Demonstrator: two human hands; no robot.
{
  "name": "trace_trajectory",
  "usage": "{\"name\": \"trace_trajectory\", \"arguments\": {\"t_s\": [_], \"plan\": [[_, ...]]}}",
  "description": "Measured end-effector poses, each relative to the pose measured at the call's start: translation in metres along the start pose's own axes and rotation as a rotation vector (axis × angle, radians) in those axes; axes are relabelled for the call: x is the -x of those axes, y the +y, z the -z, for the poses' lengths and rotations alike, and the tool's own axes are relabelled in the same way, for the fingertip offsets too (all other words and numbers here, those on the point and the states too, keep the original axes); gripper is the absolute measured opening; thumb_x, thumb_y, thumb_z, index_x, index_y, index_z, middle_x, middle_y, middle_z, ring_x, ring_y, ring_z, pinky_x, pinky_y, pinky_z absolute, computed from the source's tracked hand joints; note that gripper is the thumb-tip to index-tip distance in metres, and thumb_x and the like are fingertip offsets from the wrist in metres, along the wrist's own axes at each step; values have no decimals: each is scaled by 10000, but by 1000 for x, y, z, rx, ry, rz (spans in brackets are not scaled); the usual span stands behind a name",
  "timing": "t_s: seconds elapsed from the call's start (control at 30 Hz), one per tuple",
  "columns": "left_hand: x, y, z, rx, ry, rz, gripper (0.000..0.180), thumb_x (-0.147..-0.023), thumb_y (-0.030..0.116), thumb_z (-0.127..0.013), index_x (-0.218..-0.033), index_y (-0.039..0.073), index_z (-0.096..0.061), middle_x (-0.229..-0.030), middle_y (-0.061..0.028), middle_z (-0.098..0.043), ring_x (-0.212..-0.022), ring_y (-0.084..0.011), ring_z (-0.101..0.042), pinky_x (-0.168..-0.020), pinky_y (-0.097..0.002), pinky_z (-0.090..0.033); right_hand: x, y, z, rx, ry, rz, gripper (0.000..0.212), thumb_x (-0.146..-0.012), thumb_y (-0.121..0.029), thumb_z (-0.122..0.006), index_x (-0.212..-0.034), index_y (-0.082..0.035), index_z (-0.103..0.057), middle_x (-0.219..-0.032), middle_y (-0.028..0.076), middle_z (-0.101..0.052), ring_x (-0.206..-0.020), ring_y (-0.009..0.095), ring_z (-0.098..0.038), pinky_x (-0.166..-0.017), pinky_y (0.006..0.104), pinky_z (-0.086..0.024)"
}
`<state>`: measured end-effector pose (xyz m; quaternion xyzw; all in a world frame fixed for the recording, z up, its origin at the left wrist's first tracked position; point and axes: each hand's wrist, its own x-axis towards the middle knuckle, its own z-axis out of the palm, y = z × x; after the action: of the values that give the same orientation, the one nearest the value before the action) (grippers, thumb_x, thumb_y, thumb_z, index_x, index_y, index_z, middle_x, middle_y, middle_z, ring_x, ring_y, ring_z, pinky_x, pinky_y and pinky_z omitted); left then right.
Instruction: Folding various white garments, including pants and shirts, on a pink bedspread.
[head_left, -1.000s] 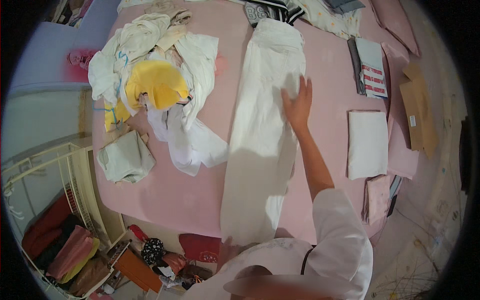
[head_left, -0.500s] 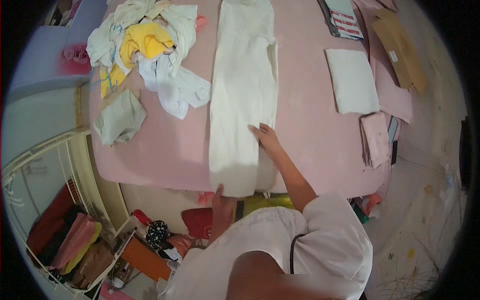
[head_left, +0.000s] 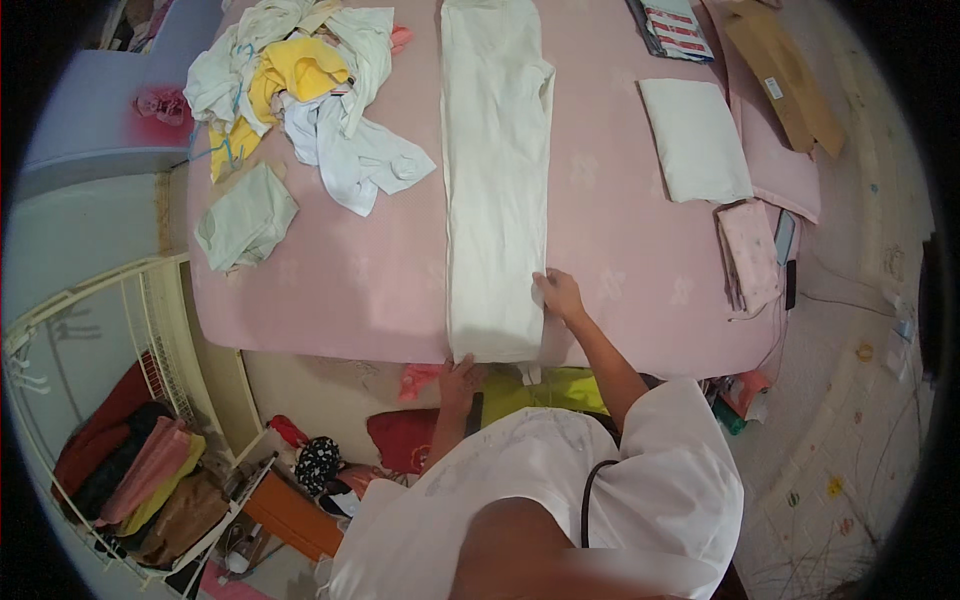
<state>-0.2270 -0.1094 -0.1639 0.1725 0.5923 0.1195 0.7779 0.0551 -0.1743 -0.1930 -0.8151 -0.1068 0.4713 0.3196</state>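
A pair of white trousers (head_left: pixel 495 200), doubled lengthwise, lies in a long strip across the pink bedsheet (head_left: pixel 610 260). Its lower end reaches the near edge of the bed. My left hand (head_left: pixel 459 381) pinches the left corner of that end, fingers partly hidden below the cloth. On the right side of the strip, a little above the same end, my right hand (head_left: pixel 561 293) grips the cloth edge between thumb and fingers. The lower part of the trousers lies fairly flat between both hands.
A heap of white and yellow clothes (head_left: pixel 300 75) with blue hangers lies at the far left, a crumpled pale garment (head_left: pixel 246 218) nearer. To the right are a folded white cloth (head_left: pixel 695 140), a folded pink cloth (head_left: pixel 748 257) and a cardboard piece (head_left: pixel 780 75). A wire rack (head_left: pixel 150 330) stands lower left.
My right hand has moved from on top of the trousers to their right edge, and the near part of the cloth now lies straighter and doubled. My left hand stays at the hem.
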Motion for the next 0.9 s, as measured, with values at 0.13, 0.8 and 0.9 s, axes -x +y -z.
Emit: {"name": "trace_trajectory", "arguments": {"t_s": [0.13,0.8,0.9], "plan": [[-16,3,16,-360,325,-38,294,-871,78,-665,-1133,19,-543,-1048,-108,-593,-1006,-276,-596,-859,-411,-484,-13,-22,31,456,-217,44,388,-909,-320,-581,-1171,-36,-624,-1007,203,-681,-953,358,-654,-763,421,-529],[-233,185,-284,-1944,109,-1086,570,-960,361,-429,-1494,166,-385,-1588,-72,-278,-1465,-348,-194,-1158,-613,-121,-279,-171,140,475,1078,581,468,-958,-303,-492,-1359,-61,-517,-1448,195,-448,-1380,441,-322,-1093,611,-242],[-235,184,-285,-1913,108,-1093,578,-951,349,-454,-1496,171,-384,-1578,-72,-301,-1463,-344,-204,-1152,-616,-139,-277,-212,116,784,411,786,492,-917,-316,-568,-1391,-193,-515,-1529,143,-361,-1409,311,-335,-1144,562,-221]]}}
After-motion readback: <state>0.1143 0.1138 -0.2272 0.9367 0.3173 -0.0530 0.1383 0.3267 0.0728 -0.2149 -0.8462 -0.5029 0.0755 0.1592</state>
